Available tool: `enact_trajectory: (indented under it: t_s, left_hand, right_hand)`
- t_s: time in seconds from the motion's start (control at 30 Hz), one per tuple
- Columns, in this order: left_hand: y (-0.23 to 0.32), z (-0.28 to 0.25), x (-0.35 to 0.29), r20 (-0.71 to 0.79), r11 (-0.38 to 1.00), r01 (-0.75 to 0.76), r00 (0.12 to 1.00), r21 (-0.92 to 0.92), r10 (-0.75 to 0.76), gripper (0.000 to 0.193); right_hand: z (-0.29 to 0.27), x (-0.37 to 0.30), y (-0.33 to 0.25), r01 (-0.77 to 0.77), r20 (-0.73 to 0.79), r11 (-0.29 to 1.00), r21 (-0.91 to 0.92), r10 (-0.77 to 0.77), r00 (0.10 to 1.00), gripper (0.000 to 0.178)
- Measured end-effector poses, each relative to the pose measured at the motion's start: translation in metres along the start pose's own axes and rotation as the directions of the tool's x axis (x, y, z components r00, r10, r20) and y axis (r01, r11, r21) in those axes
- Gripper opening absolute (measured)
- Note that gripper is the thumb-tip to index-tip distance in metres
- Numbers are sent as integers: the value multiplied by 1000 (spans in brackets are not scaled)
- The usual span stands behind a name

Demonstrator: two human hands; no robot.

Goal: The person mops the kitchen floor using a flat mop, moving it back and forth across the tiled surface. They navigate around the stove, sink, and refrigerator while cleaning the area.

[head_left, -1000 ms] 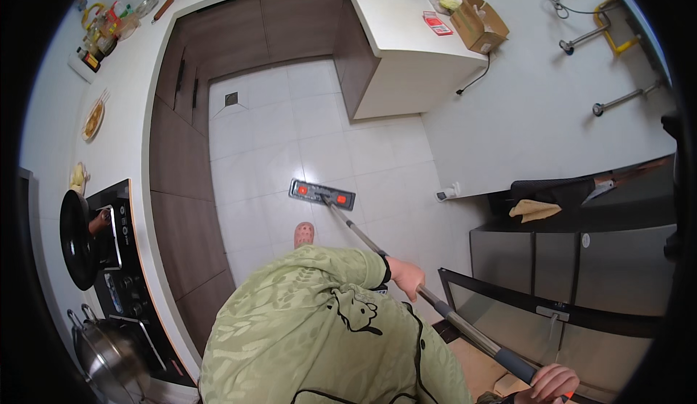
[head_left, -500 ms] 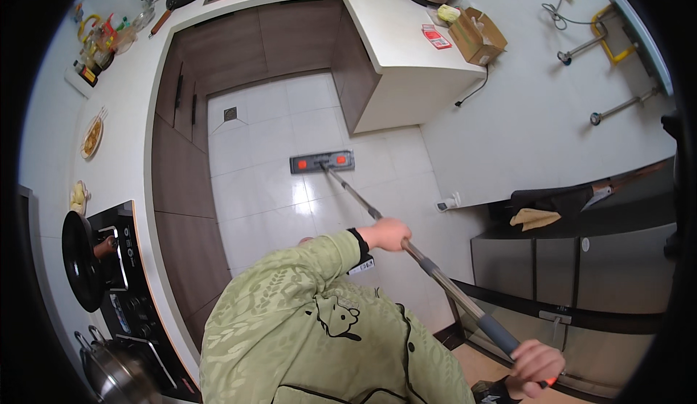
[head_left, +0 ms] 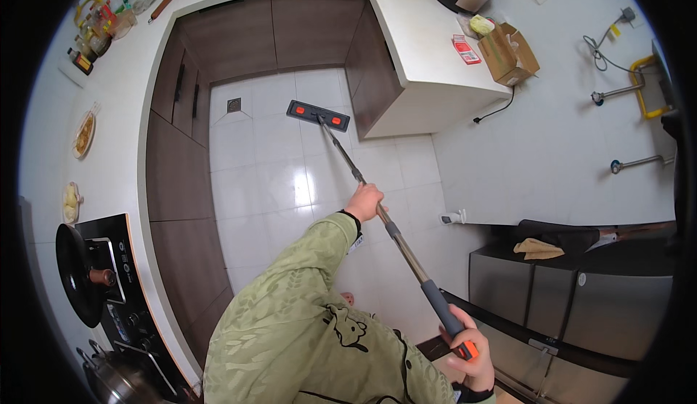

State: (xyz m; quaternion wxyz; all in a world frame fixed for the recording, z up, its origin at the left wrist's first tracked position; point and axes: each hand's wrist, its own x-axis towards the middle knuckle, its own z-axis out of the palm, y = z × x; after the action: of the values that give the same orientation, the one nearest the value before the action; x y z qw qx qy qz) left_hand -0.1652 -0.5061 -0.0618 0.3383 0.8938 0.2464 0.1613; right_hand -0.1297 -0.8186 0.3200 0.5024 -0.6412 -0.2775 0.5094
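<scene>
A flat mop (head_left: 414, 258) slants across the view, its metal pole running from the lower right up to a dark rectangular head (head_left: 308, 111) with two orange tabs. The head rests on the white tiled floor (head_left: 265, 186), tilted a little, left of the cabinet's end. Partway along the pole, my left hand (head_left: 365, 202) is wrapped round it. Up at the grey grip with the orange end, my right hand (head_left: 470, 347) holds the handle, fingers curled about it. Both sleeves are light green.
Brown cabinets (head_left: 181, 179) under a white counter (head_left: 120, 157) border the floor on the left and far side. A floor drain (head_left: 234, 105) lies left of the mop head. Grey refrigerator doors (head_left: 617, 317) stand at the right. A cardboard box (head_left: 508, 54) sits on the right counter.
The mop head has slid farther away and turned slightly. My left hand has moved forward and left; my right hand has come left and forward with the handle.
</scene>
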Motion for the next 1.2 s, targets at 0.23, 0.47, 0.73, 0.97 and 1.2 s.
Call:
enact_trajectory:
  t_s: [0.23,0.47,0.73,0.97,1.2]
  left_hand:
    - [57,38,-54,371,981,-187,915,46,157,30]
    - [10,55,-39,222,964,-241,951,110,213,19]
    - [63,65,-95,260,963,-263,936,60,239,10]
    - [14,56,-32,399,937,-228,910,263,110,7]
    - [67,69,-96,375,922,-329,896,205,237,11]
  right_hand:
    - [2,-65,-28,-638,-323,469,611,883,340,11]
    - [13,-32,28,-757,-330,482,441,872,363,12]
    - [20,-48,6,-819,-275,393,417,914,298,13]
    - [18,-32,23,-822,-308,439,364,889,339,15]
    - [13,-64,10,-841,-280,377,388,918,282,17]
